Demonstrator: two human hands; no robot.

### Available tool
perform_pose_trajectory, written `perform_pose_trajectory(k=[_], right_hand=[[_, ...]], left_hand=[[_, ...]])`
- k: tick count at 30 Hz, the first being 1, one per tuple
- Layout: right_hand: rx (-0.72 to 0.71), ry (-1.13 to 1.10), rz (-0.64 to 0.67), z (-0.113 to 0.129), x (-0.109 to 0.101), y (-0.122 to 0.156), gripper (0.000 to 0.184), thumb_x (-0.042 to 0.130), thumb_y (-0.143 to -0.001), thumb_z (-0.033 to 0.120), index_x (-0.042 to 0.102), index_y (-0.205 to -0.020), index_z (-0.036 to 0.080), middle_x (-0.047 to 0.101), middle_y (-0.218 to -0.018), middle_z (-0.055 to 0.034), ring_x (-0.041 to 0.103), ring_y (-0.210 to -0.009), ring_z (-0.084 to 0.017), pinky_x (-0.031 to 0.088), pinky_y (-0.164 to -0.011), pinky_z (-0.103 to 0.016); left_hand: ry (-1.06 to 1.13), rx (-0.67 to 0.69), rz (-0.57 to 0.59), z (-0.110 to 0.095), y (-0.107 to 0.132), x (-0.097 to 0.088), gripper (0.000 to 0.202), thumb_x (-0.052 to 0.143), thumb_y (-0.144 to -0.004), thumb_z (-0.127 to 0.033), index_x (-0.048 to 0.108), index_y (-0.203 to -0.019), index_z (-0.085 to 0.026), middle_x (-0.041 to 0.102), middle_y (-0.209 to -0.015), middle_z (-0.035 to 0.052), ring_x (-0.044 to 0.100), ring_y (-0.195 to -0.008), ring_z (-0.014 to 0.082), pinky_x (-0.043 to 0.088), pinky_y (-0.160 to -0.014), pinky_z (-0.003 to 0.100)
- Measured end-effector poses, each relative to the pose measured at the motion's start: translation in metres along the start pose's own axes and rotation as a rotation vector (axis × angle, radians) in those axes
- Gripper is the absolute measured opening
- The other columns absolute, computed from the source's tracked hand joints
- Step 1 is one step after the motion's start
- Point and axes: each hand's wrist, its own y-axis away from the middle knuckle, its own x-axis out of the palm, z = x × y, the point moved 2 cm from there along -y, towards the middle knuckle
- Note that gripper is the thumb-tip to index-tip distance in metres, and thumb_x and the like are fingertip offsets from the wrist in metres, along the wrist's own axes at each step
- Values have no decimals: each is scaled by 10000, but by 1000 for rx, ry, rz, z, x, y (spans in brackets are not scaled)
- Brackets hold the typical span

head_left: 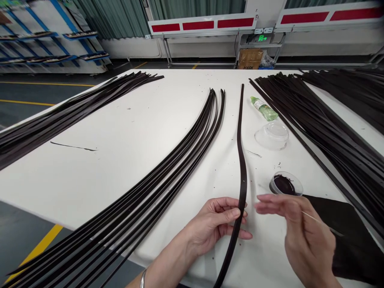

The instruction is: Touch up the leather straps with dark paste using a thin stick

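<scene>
A single long black strap (241, 160) runs down the middle of the white table (144, 132) and over its near edge. My left hand (217, 224) grips this strap near the table's front, thumb and fingers closed around it. My right hand (303, 236) hovers just right of the strap, pinching a thin stick (321, 223) that points right. A small round cup of black paste (285, 184) stands just beyond my right hand.
A curved bundle of black straps (168, 176) lies to the left, another pile (60, 116) at far left, more piles (324, 128) on the right. A green bottle (264, 108), a clear lid (271, 136) and a black cloth (348, 236) lie at right.
</scene>
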Motion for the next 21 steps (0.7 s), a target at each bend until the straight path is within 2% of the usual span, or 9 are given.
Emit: perform_pose_trajectory(k=[3, 6, 8, 10, 13, 16, 19, 21], right_hand=[[199, 22, 114, 2, 8, -5, 174, 578, -934, 358, 654, -998, 215, 706, -1025, -42, 704, -870, -168, 586, -742, -254], [297, -47, 202, 3, 17, -14, 210, 675, -858, 413, 658, -894, 207, 701, -863, -25, 674, -792, -161, 565, -661, -224], [346, -105, 175, 1, 19, -22, 236, 712, -821, 426, 658, -847, 198, 682, -791, -18, 648, -741, -150, 548, -630, -218], [373, -144, 99, -1, 18, -30, 263, 751, -780, 434, 660, -828, 192, 681, -801, -23, 640, -740, -151, 537, -618, -220], [371, -157, 27, -3, 13, -41, 292, 781, -744, 442, 669, -831, 188, 685, -820, -35, 649, -762, -168, 539, -637, -243], [314, -65, 20, -1, 0, -47, 283, 705, -821, 452, 703, -955, 204, 710, -895, -49, 662, -794, -174, 557, -732, -288], [207, 33, -81, -4, -24, -51, 344, 566, -924, 463, 667, -1178, 255, 712, -1072, -50, 677, -829, -169, 553, -799, -324], [146, 115, -128, -10, -42, -56, 357, 519, -949, 474, 666, -1196, 263, 717, -1041, -39, 671, -801, -162, 541, -779, -316]], left_hand=[[-3, -3, 15, 0, 1, 1, 230, 775, -772, -214, 720, -975, -122, 657, -825, 73, 626, -739, 146, 608, -719, 362], [-14, -12, 34, -1, 2, 2, 249, 773, -777, -227, 724, -997, -121, 657, -818, 71, 628, -754, 151, 603, -728, 359], [-15, -18, 38, -1, 3, 2, 258, 781, -773, -243, 729, -995, -122, 661, -819, 71, 632, -767, 155, 597, -750, 366], [-13, -32, 46, -1, 4, 3, 269, 793, -762, -258, 737, -984, -119, 670, -836, 75, 639, -772, 157, 588, -783, 372], [-13, -53, 47, -1, 5, 3, 272, 818, -732, -260, 749, -946, -107, 682, -843, 82, 648, -765, 158, 572, -822, 374], [-8, -57, 9, -1, 4, 3, 281, 845, -693, -238, 752, -922, -105, 685, -815, 80, 650, -753, 161, 575, -817, 381], [-10, -57, -5, -2, 5, 4, 288, 843, -694, -217, 749, -941, -103, 686, -828, 81, 650, -765, 160, 583, -824, 389], [-19, -54, -16, -4, 6, 5, 262, 827, -716, -201, 746, -946, -107, 685, -841, 78, 647, -783, 155, 584, -842, 391]])
